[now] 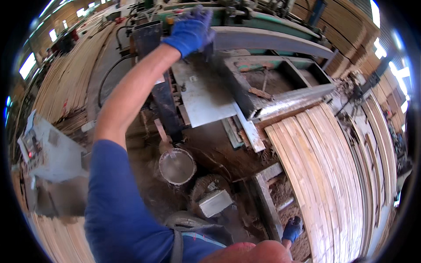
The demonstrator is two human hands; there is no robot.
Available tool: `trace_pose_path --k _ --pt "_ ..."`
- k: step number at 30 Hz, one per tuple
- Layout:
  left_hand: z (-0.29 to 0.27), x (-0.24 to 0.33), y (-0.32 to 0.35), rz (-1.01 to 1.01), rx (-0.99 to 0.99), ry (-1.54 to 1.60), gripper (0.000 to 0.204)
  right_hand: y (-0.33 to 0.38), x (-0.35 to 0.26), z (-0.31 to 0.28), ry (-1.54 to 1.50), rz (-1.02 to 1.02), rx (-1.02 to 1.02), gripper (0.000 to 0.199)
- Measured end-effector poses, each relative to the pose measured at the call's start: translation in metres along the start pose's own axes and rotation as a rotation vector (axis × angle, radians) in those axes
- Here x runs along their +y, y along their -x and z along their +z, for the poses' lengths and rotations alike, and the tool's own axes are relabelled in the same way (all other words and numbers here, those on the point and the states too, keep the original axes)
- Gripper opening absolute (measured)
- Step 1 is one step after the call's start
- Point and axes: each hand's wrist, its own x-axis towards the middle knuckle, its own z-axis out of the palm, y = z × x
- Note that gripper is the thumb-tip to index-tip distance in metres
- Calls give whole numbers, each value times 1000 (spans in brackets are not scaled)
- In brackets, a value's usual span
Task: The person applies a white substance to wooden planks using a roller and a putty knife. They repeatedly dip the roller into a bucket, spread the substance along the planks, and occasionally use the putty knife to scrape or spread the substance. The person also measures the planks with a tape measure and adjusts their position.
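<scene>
My left hand, in a blue glove, reaches far forward and rests on the top of a green and grey woodworking machine, at the near end of its grey metal beam. The fingers lie spread over the machine and hold nothing. My right hand, also in a blue glove, hangs low at the bottom right, beside the near end of a stack of pale wooden slats. Its fingers are too small and blurred to read.
A flat grey metal plate and an open metal trough sit below the beam. A round metal bucket stands on the sawdust floor, with a small white box nearby. More slat stacks lie at left and far right. A grey control box is at left.
</scene>
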Motion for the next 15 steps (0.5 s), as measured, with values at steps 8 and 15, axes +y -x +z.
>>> trace_pose_path --k 8,15 --pt "38 -9 -38 46 -26 114 50 68 75 -31 -162 265 27 29" --pt "96 -38 -59 106 -108 15 70 20 123 -31 118 329 -25 27"
